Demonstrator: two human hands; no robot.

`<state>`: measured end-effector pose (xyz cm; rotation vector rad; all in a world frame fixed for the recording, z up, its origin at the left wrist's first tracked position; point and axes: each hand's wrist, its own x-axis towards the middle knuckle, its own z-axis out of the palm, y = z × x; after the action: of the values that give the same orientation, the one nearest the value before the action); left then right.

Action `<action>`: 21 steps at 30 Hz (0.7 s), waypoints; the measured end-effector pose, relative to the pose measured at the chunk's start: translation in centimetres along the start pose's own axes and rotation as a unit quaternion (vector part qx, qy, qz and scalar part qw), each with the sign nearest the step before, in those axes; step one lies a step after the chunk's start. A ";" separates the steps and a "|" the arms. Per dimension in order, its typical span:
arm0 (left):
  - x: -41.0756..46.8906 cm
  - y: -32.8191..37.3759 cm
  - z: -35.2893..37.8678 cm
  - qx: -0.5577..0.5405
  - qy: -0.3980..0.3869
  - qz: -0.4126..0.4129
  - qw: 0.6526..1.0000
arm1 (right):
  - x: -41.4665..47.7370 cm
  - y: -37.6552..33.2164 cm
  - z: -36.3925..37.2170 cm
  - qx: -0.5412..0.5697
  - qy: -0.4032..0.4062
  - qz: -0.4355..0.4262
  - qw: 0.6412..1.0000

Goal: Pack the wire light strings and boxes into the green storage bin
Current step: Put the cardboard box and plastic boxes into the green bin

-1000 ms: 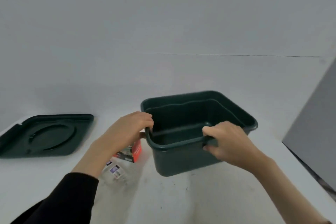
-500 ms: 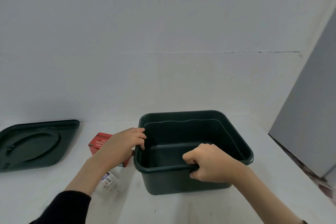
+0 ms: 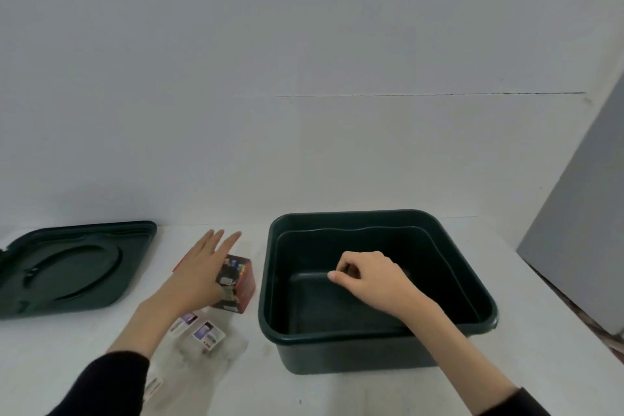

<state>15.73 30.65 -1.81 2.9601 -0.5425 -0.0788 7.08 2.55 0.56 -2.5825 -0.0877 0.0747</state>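
**Bin empty, packing yet to begin**

The green storage bin [image 3: 354, 358] stands open on the white tabletop [image 3: 304, 392]; it is smooth dark plastic with rounded corners, and nothing shows inside but the right hand [image 3: 371, 275], fingers curled in and apparently empty. The left hand [image 3: 202, 267] lies flat, fingers straight and slightly spread, over a small red cardboard box [image 3: 241, 287] beside the bin; below its wrist lie clear, crinkly plastic packets [image 3: 206, 338] with printed labels, presumably the light strings; the moulded lid [image 3: 74, 267] rests further left. Everything, I judge, is left to pack.
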 end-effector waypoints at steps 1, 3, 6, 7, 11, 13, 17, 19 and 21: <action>0.3 -1.0 0.3 0.008 -0.035 -0.023 0.999 | 0.0 0.2 0.0 -0.015 0.004 -0.002 1.000; 0.6 -2.7 0.8 0.046 -0.100 -0.050 0.993 | 0.0 0.2 0.0 -0.028 0.009 -0.006 1.000; 0.6 -3.6 1.3 0.061 -0.132 -0.047 0.988 | 0.0 0.1 0.1 -0.049 0.016 -0.007 0.999; 0.6 -3.5 1.3 0.061 -0.111 -0.045 0.991 | 0.1 0.1 0.2 -0.056 0.015 -0.007 0.998; 0.7 -3.0 -0.2 0.107 -0.049 -0.050 0.992 | 0.1 -0.1 0.3 -0.074 0.015 -0.006 0.997; 0.3 -2.6 -1.4 0.091 -0.027 -0.075 0.993 | 0.1 -0.1 0.3 -0.073 0.028 -0.010 0.997; -1.2 -0.4 -6.3 0.002 0.174 -0.092 0.980 | -0.1 -0.3 0.1 -0.017 0.119 -0.045 0.992; -2.1 1.8 -9.3 0.008 0.272 -0.052 0.961 | -0.5 -1.3 -0.5 0.020 0.184 -0.092 0.978; -2.7 4.6 -11.4 0.008 0.304 0.012 0.952 | -1.0 -2.8 -1.7 0.055 0.226 -0.139 0.963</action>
<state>12.45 28.76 10.20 2.7653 -0.4801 0.8109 6.10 3.92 3.50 -2.3846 -0.2649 -0.5923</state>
